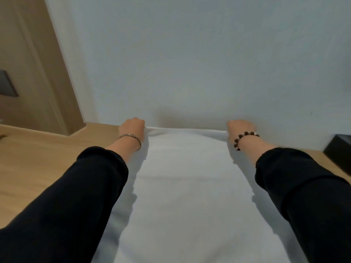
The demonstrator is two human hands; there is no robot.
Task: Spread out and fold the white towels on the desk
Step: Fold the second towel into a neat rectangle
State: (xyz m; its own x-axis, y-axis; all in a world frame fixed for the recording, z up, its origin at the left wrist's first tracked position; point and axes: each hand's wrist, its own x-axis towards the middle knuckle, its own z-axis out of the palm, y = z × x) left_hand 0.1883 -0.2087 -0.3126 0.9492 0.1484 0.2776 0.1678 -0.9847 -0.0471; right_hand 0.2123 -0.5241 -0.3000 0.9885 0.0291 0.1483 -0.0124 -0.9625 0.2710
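A white towel (186, 183) lies stretched lengthwise on the wooden desk (38, 164), running from the near edge to the wall. My left hand (133, 127) grips the towel's far left corner, fingers curled under and hidden. My right hand (240, 127) grips the far right corner at the foot of the wall in the same way. Both arms wear black sleeves; a thin metal bangle sits on the left wrist, a bead bracelet on the right. The towel's far edge is pulled straight between the two hands.
A pale wall (190, 63) rises directly behind the desk. A wooden panel (34, 73) with a dark plate stands at the left. A black box (338, 150) sits on the desk at the far right.
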